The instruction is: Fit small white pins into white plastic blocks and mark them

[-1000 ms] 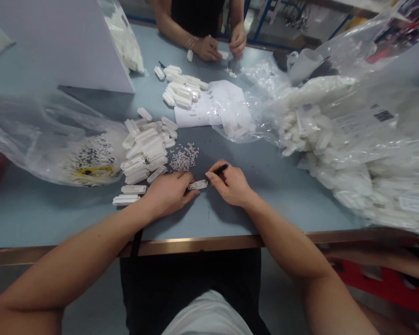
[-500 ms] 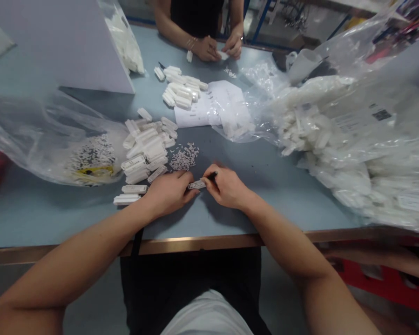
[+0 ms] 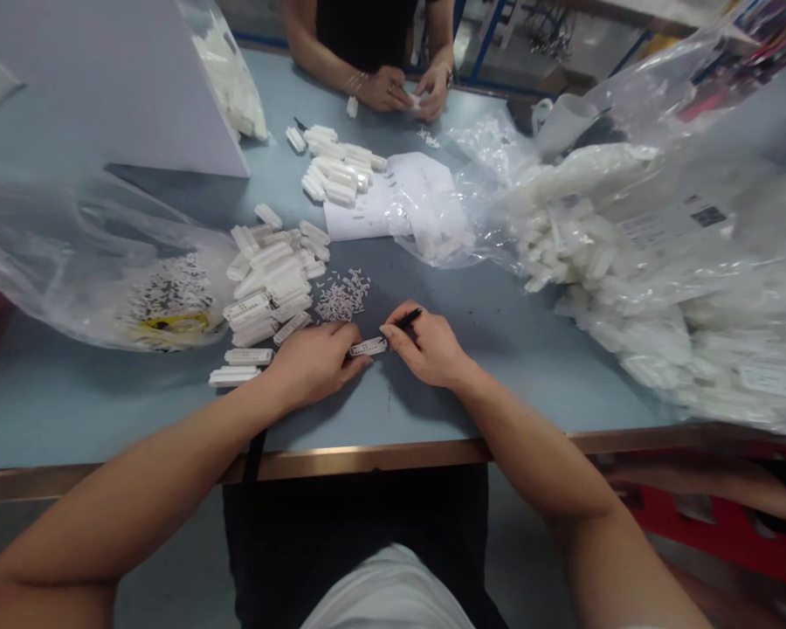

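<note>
Left hand (image 3: 311,365) and right hand (image 3: 429,347) close together at one white strip (image 3: 368,348), which lies between them on the surface (image 3: 517,367).
The left fingertips touch the strip's near end; the right hand grips one black tool (image 3: 407,319), its tip at the strip's other end. Two loose strips (image 3: 249,356) lie left of the left hand, beside a heap of strips (image 3: 268,284) and a patch of tiny white pieces (image 3: 342,297). Farther on are two bulging plastic bags (image 3: 98,262), one sheet of paper (image 3: 357,218), a second heap (image 3: 337,170), one mug (image 3: 563,125) and a co-worker's two hands (image 3: 399,92).
</note>
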`<act>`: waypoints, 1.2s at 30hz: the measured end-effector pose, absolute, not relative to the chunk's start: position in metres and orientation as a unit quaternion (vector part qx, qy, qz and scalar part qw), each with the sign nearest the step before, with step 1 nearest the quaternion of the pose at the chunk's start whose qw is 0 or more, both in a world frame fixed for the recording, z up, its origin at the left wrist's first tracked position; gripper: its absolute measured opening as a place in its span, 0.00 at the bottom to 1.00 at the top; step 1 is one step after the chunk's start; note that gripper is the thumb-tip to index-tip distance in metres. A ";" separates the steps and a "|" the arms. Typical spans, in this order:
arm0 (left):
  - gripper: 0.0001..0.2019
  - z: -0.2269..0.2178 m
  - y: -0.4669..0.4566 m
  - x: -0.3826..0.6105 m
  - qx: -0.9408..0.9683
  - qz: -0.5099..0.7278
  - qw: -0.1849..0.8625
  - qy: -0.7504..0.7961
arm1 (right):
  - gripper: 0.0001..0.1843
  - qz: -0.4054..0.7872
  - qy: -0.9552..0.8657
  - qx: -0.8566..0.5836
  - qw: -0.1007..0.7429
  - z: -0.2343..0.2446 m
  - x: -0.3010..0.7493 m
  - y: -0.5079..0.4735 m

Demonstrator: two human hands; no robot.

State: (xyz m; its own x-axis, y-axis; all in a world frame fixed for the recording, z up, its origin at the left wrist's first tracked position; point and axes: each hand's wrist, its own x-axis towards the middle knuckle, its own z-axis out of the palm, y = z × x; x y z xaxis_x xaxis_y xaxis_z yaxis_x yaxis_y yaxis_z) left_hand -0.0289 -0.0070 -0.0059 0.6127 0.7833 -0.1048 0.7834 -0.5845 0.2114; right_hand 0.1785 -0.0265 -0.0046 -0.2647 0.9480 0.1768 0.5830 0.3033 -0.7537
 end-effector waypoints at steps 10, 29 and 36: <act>0.17 -0.004 -0.007 -0.029 0.893 -0.001 0.121 0.433 | 0.10 0.237 -0.792 -0.482 0.290 -0.012 0.177 -0.025; 0.17 -0.005 -0.007 -0.029 0.889 -0.003 0.126 0.440 | 0.11 0.286 -0.746 -0.512 0.315 -0.001 0.182 -0.025; 0.17 -0.005 -0.008 -0.029 0.890 -0.003 0.124 0.438 | 0.11 0.256 -0.772 -0.500 0.297 -0.006 0.181 -0.025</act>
State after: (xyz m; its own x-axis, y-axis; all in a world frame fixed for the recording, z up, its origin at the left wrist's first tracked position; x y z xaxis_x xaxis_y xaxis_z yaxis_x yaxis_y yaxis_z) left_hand -0.0289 -0.0076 -0.0049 0.6165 0.7792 -0.1135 0.7805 -0.5857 0.2186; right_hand 0.1813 -0.0252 -0.0060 -0.3242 0.9241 0.2023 0.6201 0.3691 -0.6923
